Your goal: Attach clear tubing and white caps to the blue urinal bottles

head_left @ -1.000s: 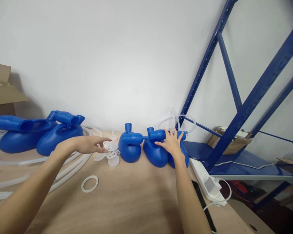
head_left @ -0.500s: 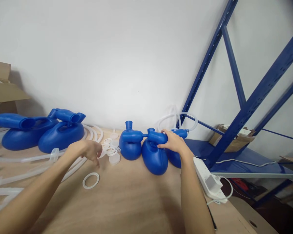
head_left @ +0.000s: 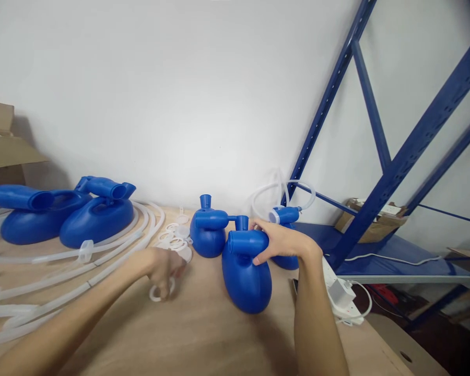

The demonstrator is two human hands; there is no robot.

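Note:
My right hand (head_left: 276, 241) is wrapped round the neck of a blue plastic urinal bottle (head_left: 247, 287), whose base appears to rest on the wooden table. My left hand (head_left: 165, 267), slightly blurred, has its fingers closed on a white sealing ring (head_left: 155, 296) low over the table. Behind that hand lies a pile of white caps and rings (head_left: 176, 237). A second blue bottle (head_left: 208, 237) stands just beyond the pile. Partly hidden behind my right wrist is another blue bottle (head_left: 288, 215), with a white ring at its mouth and a clear hose.
Two blue bottles (head_left: 97, 222) lie at the left among clear hoses (head_left: 113, 245). An open cardboard box (head_left: 13, 149) is at the far left. A white power strip (head_left: 342, 300) runs along the table's right edge, beside a blue metal rack (head_left: 376, 177).
My right hand has pulled the blue bottle nearer and slightly left. My left hand has come down onto the white ring, which has shifted to the right.

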